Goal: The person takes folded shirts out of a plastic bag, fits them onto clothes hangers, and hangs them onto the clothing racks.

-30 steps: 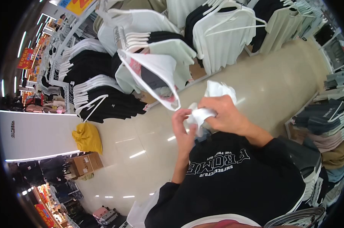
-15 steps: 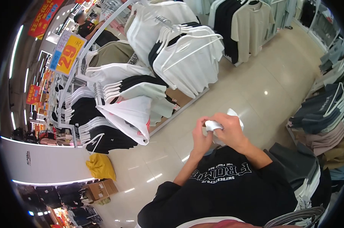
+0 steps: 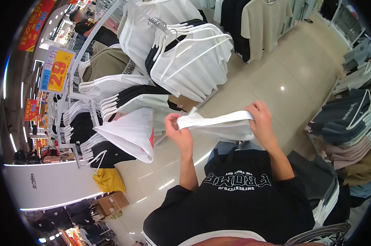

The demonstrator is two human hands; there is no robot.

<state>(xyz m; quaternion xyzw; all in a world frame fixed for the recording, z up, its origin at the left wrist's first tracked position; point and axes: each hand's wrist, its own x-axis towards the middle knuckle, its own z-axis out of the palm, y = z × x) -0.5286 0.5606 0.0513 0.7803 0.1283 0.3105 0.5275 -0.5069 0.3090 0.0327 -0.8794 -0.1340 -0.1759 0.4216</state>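
Note:
In front of my chest, a thin, white, folded sheet-like piece (image 3: 222, 123) is stretched between my two hands; whether it is cloth or a bag I cannot tell. My left hand (image 3: 179, 129) pinches its left end, where the material is bunched. At the opposite end my right hand (image 3: 260, 122) grips the edge between thumb and fingers. The upper edge forms a fairly straight band, and a looser part hangs below it.
Left of me stands a rack of white hangers with white and black shirts (image 3: 189, 61). A white bag (image 3: 130, 133) with red print hangs there, above a yellow bag (image 3: 109, 180). Folded clothes (image 3: 349, 119) are stacked at right. A person (image 3: 93, 30) stands far back.
My hands have moved apart, the left one leftward and the right one slightly right and up. The white piece, crumpled between them before, is now drawn out wide.

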